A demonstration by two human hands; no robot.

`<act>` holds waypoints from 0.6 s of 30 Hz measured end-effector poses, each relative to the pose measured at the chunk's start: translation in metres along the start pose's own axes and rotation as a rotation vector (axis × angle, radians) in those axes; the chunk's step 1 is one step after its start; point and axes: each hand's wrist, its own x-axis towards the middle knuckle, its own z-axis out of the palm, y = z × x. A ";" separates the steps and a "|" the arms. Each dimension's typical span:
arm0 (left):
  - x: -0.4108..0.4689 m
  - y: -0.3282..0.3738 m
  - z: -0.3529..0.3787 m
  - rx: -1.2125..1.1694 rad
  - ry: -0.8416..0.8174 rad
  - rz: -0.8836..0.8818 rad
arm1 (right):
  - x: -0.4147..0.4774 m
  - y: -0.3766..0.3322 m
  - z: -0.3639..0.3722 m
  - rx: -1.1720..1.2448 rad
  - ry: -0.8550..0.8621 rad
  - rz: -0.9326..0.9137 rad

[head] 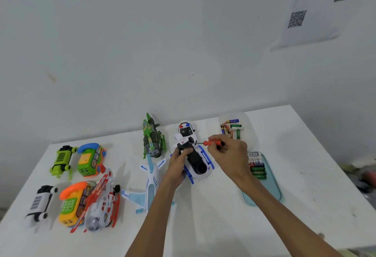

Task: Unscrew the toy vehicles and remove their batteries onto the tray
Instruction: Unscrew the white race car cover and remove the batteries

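A white and blue toy helicopter lies belly-up near the middle of the white table. My left hand grips its black underside at the far end. A small screwdriver with an orange handle is pinched in my right hand, its tip pointing left at the black part of the toy. To the right lies a pale teal tray with several batteries lined up at its far end.
A white police car and a green helicopter stand behind the held toy. A white and blue plane lies left of my left arm. Several more toys fill the left side. Loose batteries sit in a clear dish.
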 end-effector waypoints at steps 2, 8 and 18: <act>0.000 0.000 0.000 0.003 -0.001 0.004 | 0.000 0.000 0.001 -0.011 -0.014 -0.005; 0.002 -0.003 -0.001 0.042 -0.001 0.024 | 0.001 0.002 0.003 -0.028 -0.018 -0.018; 0.002 -0.006 0.003 0.069 -0.017 0.036 | 0.021 -0.010 -0.002 -0.493 -0.198 -0.161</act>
